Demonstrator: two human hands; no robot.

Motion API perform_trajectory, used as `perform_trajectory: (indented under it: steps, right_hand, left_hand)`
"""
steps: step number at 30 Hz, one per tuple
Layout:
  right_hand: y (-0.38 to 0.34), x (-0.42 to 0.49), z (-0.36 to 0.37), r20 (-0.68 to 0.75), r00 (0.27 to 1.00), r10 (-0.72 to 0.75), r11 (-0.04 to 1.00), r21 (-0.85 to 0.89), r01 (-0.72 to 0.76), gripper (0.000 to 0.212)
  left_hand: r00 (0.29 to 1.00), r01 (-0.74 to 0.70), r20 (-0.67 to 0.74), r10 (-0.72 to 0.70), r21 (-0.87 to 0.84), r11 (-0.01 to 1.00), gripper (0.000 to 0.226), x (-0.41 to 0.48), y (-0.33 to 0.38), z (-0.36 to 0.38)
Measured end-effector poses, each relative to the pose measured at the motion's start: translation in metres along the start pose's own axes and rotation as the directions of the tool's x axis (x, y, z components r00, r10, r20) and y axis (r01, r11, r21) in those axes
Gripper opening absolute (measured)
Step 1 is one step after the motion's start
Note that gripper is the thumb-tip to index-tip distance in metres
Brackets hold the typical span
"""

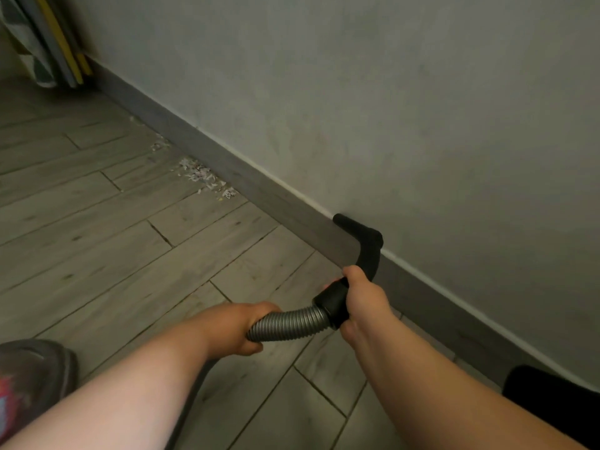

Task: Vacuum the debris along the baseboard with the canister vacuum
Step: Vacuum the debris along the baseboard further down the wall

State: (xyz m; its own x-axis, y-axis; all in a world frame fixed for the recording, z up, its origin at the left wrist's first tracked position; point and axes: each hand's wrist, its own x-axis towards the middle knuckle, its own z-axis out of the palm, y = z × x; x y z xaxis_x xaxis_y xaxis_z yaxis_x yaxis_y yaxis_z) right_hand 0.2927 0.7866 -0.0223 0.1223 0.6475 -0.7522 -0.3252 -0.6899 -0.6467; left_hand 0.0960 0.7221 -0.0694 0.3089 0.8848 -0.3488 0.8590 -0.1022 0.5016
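Observation:
A grey ribbed vacuum hose (287, 323) runs into a black curved handle tube (367, 251) whose open end points left, near the top of the grey baseboard (259, 186). My left hand (240, 326) grips the ribbed hose. My right hand (363, 303) grips the black collar where hose and tube join. White paper scraps, the debris (206, 177), lie in a strip on the floor against the baseboard, well to the left of the tube. The canister vacuum (32, 381), grey with red, sits at the lower left edge, partly cut off.
Wood-look plank floor (113, 238) spreads to the left and front. A grey wall (389, 108) rises on the right. Flat items with yellow and patterned edges (48, 43) lean in the far left corner. A dark shape (552, 397) sits at the lower right.

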Motion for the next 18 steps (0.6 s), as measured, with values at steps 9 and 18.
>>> perform_trajectory:
  steps: [9, 18]
  right_hand:
    - [0.012, -0.011, 0.018, 0.013, 1.0, 0.002, 0.998, 0.055, -0.003, 0.021]
    - [0.033, -0.012, 0.06, -0.021, 0.999, -0.04, 0.999, 0.028, 0.041, 0.02]
  left_hand:
    - [0.996, 0.077, -0.053, -0.077, -0.006, 0.997, 0.049, -0.018, -0.018, 0.001]
    - [0.967, 0.194, -0.154, -0.202, -0.066, 0.979, 0.044, -0.038, -0.05, 0.0]
